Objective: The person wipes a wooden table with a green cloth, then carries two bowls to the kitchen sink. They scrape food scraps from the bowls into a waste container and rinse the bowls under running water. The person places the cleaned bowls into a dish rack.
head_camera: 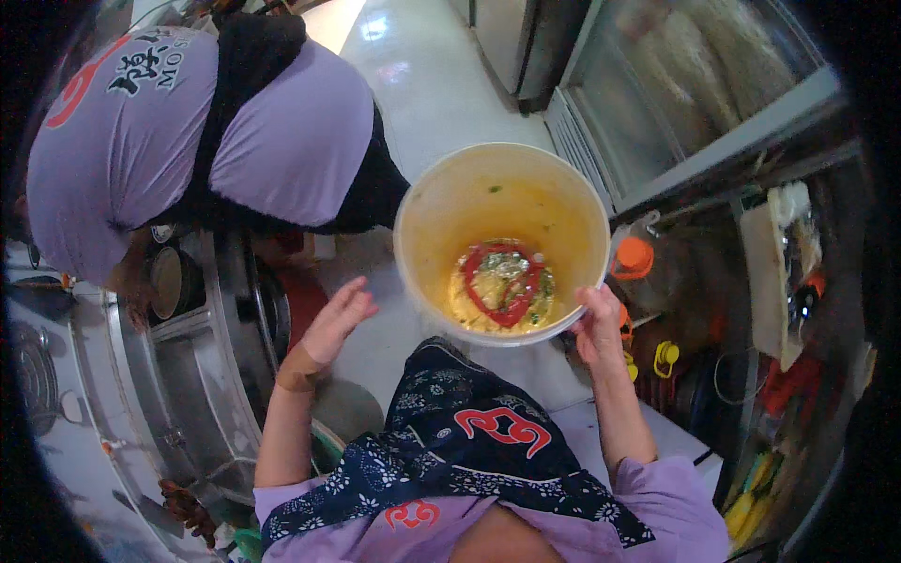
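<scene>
My right hand (597,317) grips the rim of a large white plastic bucket (422,232), which hangs tilted so its mouth faces me. Yellowish oil residue with bits of green coats its inner wall. At the bottom sits a shallow yellow liquid (503,295) with green pieces in it, and a red ring-like shape shows there; whether it is printed or loose I cannot tell. My left hand (338,317) is held apart from the bucket, on its left side, fingers spread and holding nothing. A dark patterned apron (486,450) covers my front.
A person (281,134) in a lilac shirt bends over the steel sink counter (190,373) at left, near a dark pot (172,281). To the right stand a glass-door fridge (633,134), a shelf with bottles with orange caps (633,257), and a cream bin (771,281).
</scene>
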Motion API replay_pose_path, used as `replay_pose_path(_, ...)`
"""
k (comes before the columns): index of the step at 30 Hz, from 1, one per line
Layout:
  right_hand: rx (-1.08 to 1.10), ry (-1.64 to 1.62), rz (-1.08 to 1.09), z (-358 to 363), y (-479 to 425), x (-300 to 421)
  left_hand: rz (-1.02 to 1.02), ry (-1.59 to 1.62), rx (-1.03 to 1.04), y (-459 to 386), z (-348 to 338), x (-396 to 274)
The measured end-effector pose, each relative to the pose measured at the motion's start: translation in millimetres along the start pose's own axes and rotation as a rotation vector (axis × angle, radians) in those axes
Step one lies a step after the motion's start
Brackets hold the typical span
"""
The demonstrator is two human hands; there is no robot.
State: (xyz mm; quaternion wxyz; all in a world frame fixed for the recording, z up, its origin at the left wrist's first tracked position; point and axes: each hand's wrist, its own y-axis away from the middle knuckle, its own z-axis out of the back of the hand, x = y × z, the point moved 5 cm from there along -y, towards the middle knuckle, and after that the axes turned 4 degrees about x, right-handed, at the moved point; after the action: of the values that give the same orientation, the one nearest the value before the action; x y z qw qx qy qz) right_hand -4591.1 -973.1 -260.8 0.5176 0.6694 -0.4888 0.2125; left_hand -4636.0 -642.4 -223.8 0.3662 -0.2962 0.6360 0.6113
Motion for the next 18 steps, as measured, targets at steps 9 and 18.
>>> replay_pose_path(9,-0.253,-0.116,0.136,19,-134,50,-0.105,0.004,0.418,-129,-42,-48)
replay_pose_path(18,-0.228,-0.114,0.037,-35,-275,112,-0.242,0.173,0.001,-295,-90,-128)
